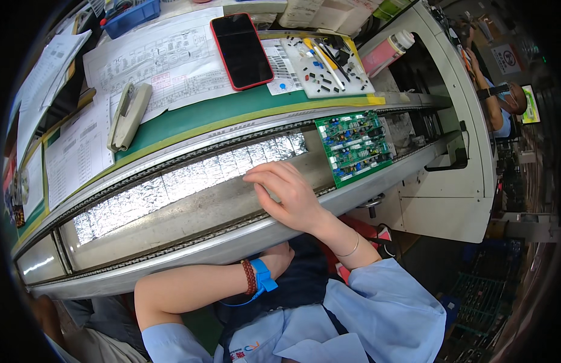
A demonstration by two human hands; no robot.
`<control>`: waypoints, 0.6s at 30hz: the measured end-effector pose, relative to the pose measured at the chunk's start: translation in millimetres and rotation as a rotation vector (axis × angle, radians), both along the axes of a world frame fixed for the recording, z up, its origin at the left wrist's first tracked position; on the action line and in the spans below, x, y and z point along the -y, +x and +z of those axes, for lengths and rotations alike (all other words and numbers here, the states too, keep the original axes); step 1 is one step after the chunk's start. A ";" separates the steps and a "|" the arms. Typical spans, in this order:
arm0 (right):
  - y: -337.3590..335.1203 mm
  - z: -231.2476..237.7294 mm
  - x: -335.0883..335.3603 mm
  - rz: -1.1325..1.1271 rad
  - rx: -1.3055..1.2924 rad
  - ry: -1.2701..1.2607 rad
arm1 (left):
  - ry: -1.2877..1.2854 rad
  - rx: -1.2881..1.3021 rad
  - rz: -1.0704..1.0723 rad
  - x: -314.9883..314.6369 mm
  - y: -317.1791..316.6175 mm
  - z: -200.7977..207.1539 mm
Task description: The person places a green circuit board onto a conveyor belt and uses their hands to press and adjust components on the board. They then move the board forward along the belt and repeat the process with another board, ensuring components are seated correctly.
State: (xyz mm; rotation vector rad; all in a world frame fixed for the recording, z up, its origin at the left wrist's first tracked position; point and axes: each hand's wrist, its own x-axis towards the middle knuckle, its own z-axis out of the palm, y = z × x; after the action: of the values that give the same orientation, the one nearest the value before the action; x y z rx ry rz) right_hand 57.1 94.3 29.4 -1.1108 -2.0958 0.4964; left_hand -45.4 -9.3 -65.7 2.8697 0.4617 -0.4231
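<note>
My right hand (286, 193) rests over the near metal rail (232, 233) of a conveyor, its palm side down. The fingers are loosely bent, the thumb stands apart, and nothing is held. A thin bracelet circles that wrist. My left hand (279, 259) lies against my dark apron below the rail, its fingers hidden from sight. That wrist carries a blue strap (263, 277) and red-brown beads. To the right of my right hand, a green circuit board (355, 150) with many small parts spans the two rails. Silvery foil (190, 181) lines the conveyor bed.
Beyond the rails are paper sheets (165, 60), a beige stapler (129, 118), a red-edged phone (242, 52) and a white tray (321, 89) of small black parts. A pink bottle (386, 54) leans near a white machine (450, 206). Another person (501, 106) is at far right.
</note>
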 end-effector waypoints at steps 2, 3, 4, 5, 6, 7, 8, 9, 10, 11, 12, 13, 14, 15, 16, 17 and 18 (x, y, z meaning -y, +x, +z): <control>0.1 -0.5 0.1 -0.001 -0.006 -0.002 | -0.004 -0.001 -0.003 -0.6 -0.7 0.9; 0.0 -0.8 0.0 -0.001 -0.011 0.002 | -0.005 -0.002 -0.005 -0.5 -0.3 1.1; -0.2 -1.0 -0.2 -0.002 -0.016 0.006 | -0.006 -0.002 -0.005 -1.3 -0.5 1.5; -0.5 -1.5 -0.5 -0.002 -0.022 0.009 | -0.008 -0.005 -0.007 -1.7 -0.8 1.6; -0.5 -2.1 -0.8 0.000 -0.023 0.007 | -0.011 -0.006 -0.004 -2.9 -0.9 1.7; -0.4 -2.8 -1.1 0.002 -0.023 0.004 | -0.009 -0.004 -0.004 -2.7 -0.9 2.0; 0.0 -3.2 -1.1 0.002 -0.023 0.001 | -0.012 0.000 -0.008 -3.7 -0.9 2.4; 0.2 -3.1 -1.2 0.003 -0.025 0.002 | -0.003 0.021 0.005 -2.5 -1.2 0.5; 0.3 -2.8 -1.2 0.003 -0.026 0.003 | 0.006 0.042 0.017 -1.2 -1.5 -1.4; 0.3 -2.6 -1.2 0.005 -0.029 0.004 | 0.015 0.062 0.031 -0.7 -1.9 -1.5; 0.7 -1.8 -0.9 0.001 -0.023 -0.010 | 0.013 0.058 0.041 -0.4 -1.7 -0.2; 1.1 -0.7 -0.6 -0.003 -0.017 -0.024 | 0.012 0.054 0.052 -0.1 -1.5 2.6; 1.2 0.0 -0.3 -0.006 -0.012 -0.038 | 0.011 0.050 0.063 -0.2 -1.5 4.4; 1.1 0.4 -0.2 -0.005 -0.012 -0.039 | 0.011 0.052 0.059 -0.3 -1.5 4.1; 0.9 0.6 -0.2 -0.005 -0.011 -0.041 | 0.011 0.054 0.054 -0.5 -1.7 3.4; 0.7 0.6 -0.3 -0.004 -0.011 -0.043 | 0.010 0.056 0.050 -0.6 -2.0 2.6; 0.6 0.3 -0.4 -0.003 -0.014 -0.042 | 0.010 0.057 0.045 -0.8 -2.3 1.9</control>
State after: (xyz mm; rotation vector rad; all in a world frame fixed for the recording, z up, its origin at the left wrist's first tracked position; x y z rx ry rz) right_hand 57.7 94.7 29.7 -1.1309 -2.0801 0.5471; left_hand -47.7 -8.5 -63.8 2.8658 0.5192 -0.3310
